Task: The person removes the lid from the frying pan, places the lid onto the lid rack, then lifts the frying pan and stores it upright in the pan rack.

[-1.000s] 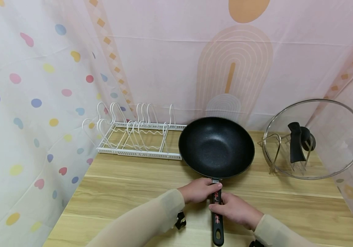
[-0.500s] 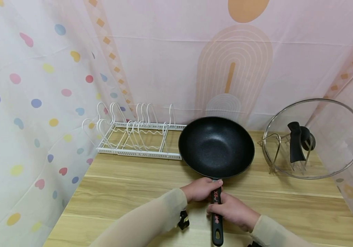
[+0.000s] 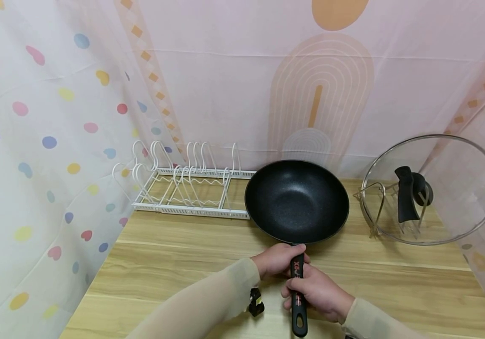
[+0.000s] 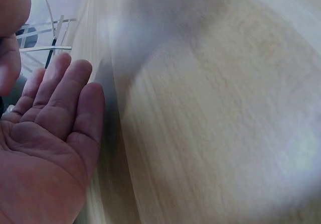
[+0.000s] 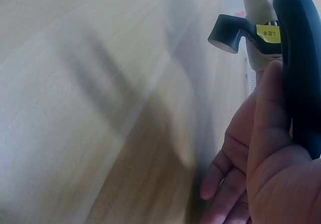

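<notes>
Wok (image 3: 296, 202), round and black, gripped at its black, red-lettered handle (image 3: 299, 305)

The wok is just right of centre frame. Left hand (image 3: 277, 260) is clamped round the handle's upper end, right hand (image 3: 319, 289) round its middle, lower centre. White wire rack (image 3: 191, 212), left of centre; round glass lid with metal rim (image 3: 407, 197), right.

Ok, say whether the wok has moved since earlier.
No, no visible shift: in the head view, the wok overlaps the white rack as before.
</notes>
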Demonstrator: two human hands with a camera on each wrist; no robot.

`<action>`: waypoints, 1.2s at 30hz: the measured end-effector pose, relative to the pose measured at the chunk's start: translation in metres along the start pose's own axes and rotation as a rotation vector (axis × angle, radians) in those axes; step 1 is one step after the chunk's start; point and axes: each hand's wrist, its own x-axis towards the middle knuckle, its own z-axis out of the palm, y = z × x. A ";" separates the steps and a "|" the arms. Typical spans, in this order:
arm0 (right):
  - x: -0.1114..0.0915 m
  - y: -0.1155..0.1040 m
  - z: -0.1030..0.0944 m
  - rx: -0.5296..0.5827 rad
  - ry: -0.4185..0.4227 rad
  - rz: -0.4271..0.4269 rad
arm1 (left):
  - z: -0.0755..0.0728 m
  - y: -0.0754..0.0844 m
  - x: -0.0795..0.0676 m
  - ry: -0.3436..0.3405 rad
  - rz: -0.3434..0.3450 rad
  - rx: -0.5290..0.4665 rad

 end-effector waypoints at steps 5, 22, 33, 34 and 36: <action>0.001 0.001 0.000 0.035 -0.012 0.006 | 0.001 -0.001 0.002 -0.021 -0.004 -0.091; 0.001 0.002 0.006 0.091 0.081 0.068 | 0.003 -0.001 0.004 -0.035 -0.002 -0.182; 0.002 0.004 0.007 0.154 0.095 0.092 | 0.004 0.001 0.002 -0.058 -0.014 -0.229; 0.002 0.004 0.007 0.155 0.095 0.092 | 0.004 0.001 0.003 -0.057 -0.013 -0.232; 0.002 0.004 0.007 0.159 0.089 0.092 | 0.004 0.001 0.003 -0.052 -0.012 -0.236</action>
